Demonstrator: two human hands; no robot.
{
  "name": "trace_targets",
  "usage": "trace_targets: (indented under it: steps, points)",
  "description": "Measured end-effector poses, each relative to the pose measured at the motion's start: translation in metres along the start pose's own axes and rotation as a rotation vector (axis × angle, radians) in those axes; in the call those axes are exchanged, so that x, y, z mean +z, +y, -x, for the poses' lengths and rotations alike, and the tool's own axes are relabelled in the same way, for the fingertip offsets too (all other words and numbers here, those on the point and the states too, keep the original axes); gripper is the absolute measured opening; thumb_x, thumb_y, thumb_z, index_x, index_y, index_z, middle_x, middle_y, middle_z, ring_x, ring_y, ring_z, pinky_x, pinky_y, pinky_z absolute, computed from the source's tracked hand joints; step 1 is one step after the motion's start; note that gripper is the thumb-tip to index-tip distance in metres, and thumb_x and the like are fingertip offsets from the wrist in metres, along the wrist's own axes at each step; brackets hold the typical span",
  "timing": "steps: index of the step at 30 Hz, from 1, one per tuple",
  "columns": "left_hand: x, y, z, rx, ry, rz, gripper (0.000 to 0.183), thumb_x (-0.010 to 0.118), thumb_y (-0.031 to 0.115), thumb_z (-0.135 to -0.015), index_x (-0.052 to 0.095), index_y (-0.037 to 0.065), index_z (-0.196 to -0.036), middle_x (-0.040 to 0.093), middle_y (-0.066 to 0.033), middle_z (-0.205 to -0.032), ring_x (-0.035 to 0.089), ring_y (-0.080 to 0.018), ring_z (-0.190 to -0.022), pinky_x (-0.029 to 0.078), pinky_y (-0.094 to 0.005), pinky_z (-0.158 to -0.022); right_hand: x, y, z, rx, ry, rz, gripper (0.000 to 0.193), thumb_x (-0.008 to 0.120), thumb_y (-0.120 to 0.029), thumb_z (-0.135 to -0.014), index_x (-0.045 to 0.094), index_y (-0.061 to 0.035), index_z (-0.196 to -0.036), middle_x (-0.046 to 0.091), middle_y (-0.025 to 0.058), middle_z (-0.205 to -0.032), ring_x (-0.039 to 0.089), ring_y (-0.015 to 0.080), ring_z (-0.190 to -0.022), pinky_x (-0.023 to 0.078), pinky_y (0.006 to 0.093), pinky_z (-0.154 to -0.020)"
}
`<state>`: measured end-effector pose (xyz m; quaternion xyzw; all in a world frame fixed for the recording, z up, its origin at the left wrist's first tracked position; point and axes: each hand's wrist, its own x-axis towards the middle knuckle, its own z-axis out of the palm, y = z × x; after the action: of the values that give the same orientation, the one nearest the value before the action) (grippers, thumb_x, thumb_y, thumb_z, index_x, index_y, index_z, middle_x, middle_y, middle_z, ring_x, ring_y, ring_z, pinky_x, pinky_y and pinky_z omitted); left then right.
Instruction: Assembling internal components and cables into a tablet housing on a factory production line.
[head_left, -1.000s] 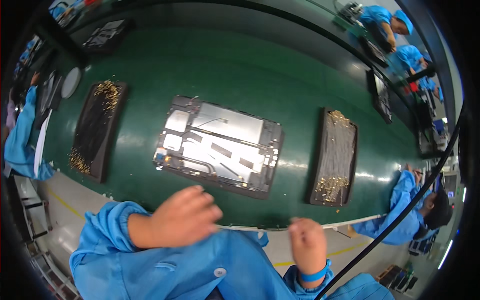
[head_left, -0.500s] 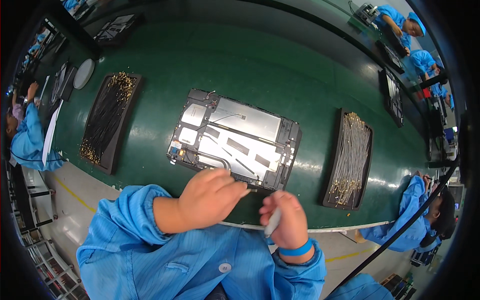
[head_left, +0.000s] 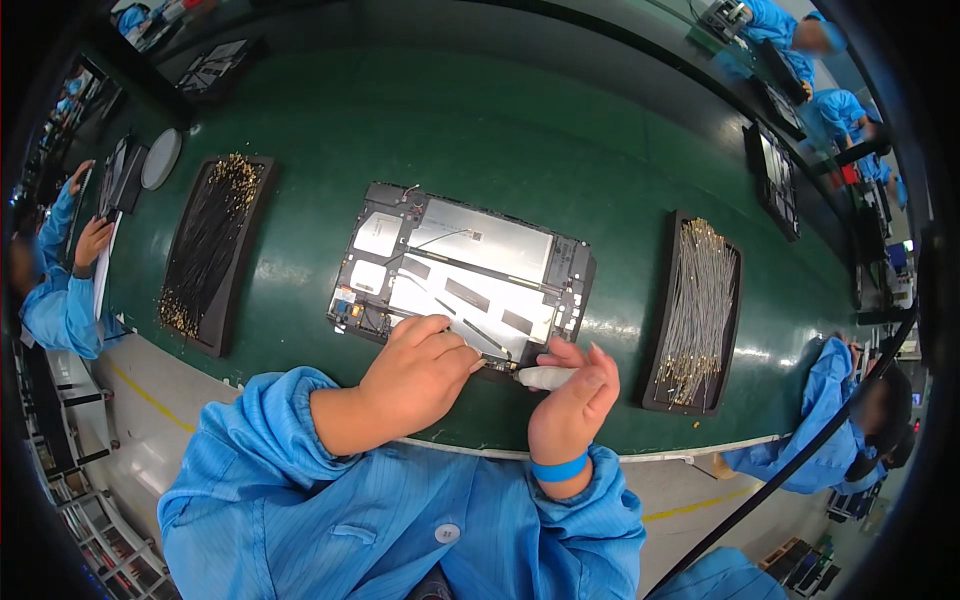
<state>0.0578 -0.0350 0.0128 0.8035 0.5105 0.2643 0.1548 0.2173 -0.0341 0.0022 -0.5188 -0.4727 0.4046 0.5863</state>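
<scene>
My right fingers point(head_left: 601, 374) held a white tool point(head_left: 546, 378) at the device point(head_left: 465, 294) just beyond; steadiness seemed needed. What left fingers point(head_left: 447, 346) held, I couldn't tell.

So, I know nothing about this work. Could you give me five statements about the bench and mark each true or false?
1. An open, flat device lies between the left tray and the right tray. True.
2. The left tray holds grey cables. False: it holds black cables; the grey cables are in the right tray.
3. The left hand and the right hand are both at the near side of the device. True.
4. The right hand is empty. False: it holds a pale tool.
5. The left wrist wears a band. False: the blue wristband is on the right wrist.
</scene>
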Motion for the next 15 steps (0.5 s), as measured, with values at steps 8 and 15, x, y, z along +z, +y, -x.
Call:
trace_targets:
  steps: [8, 15]
  points:
    - [-0.006, 0.001, -0.003, -0.002, -0.084, -0.025, 0.015, 0.062, 0.01, -0.067, 0.061, 0.007, -0.082, 0.057, -0.0033, -0.084, 0.047, -0.025, -0.091, 0.036, -0.0355, -0.08, 0.009, 0.013, 0.002, -0.214, -0.048, 0.062, 0.029, 0.038, -0.026, -0.089, 0.035, -0.0038, -0.108, 0.057, 0.0166, -0.089, 0.056, 0.0194, -0.074, 0.046, 0.031, -0.068]
    - [-0.007, 0.002, -0.003, -0.014, -0.086, -0.034, 0.016, 0.062, 0.01, -0.066, 0.061, 0.007, -0.081, 0.057, -0.0032, -0.083, 0.048, -0.0246, -0.09, 0.036, -0.0352, -0.079, 0.01, 0.018, 0.003, -0.241, -0.047, 0.098, 0.029, 0.038, -0.027, -0.089, 0.035, -0.0035, -0.107, 0.058, 0.0162, -0.088, 0.057, 0.0201, -0.073, 0.046, 0.031, -0.068]
